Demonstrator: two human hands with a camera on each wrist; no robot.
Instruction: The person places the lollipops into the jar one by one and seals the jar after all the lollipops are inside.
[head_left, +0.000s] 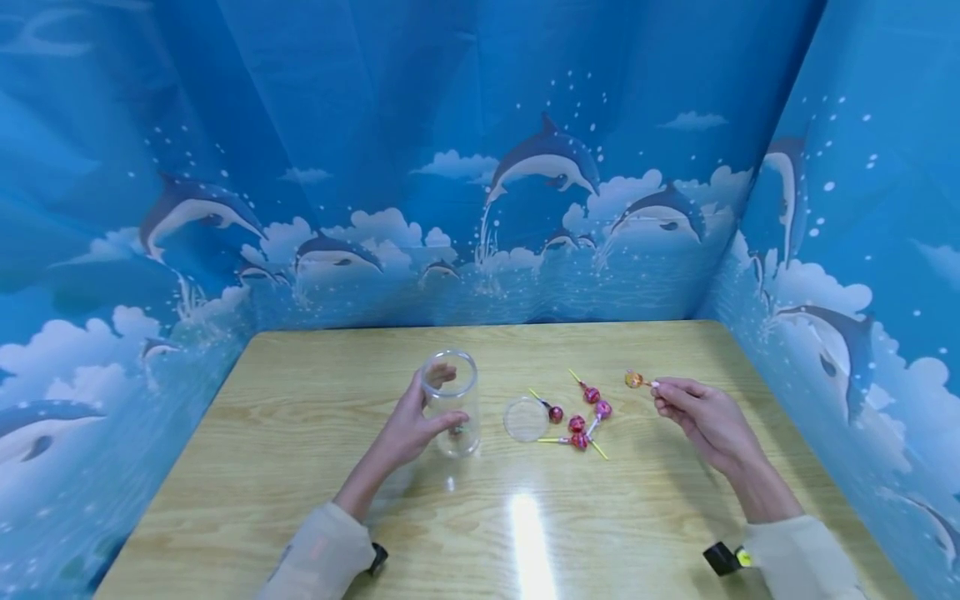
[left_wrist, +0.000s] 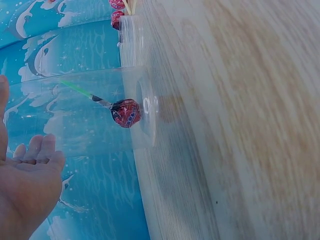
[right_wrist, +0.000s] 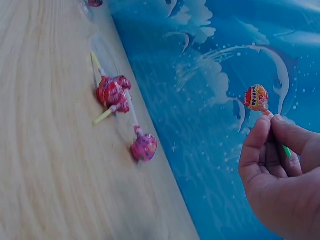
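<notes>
A tall clear plastic jar (head_left: 463, 387) stands upright on the table, and my left hand (head_left: 412, 423) grips it with the thumb in front and the fingers behind. Inside, near its bottom, is one red-wrapped lollipop (left_wrist: 125, 113) with a green stick. My right hand (head_left: 703, 419) pinches the stick of an orange-and-yellow wrapped lollipop (right_wrist: 256, 97) between thumb and fingers, raised above the table at the right. Between the hands lie several more lollipops (head_left: 577, 424) in red and pink wrappers. Beside them is a round clear lid (head_left: 526, 419), partly under one lollipop's stick.
The wood-grain table (head_left: 300, 450) is bordered at the back and sides by a blue curtain (head_left: 390, 150) printed with dolphins. A strip of light reflects off the front middle of the tabletop. Small black devices (head_left: 722, 558) are strapped at both wrists.
</notes>
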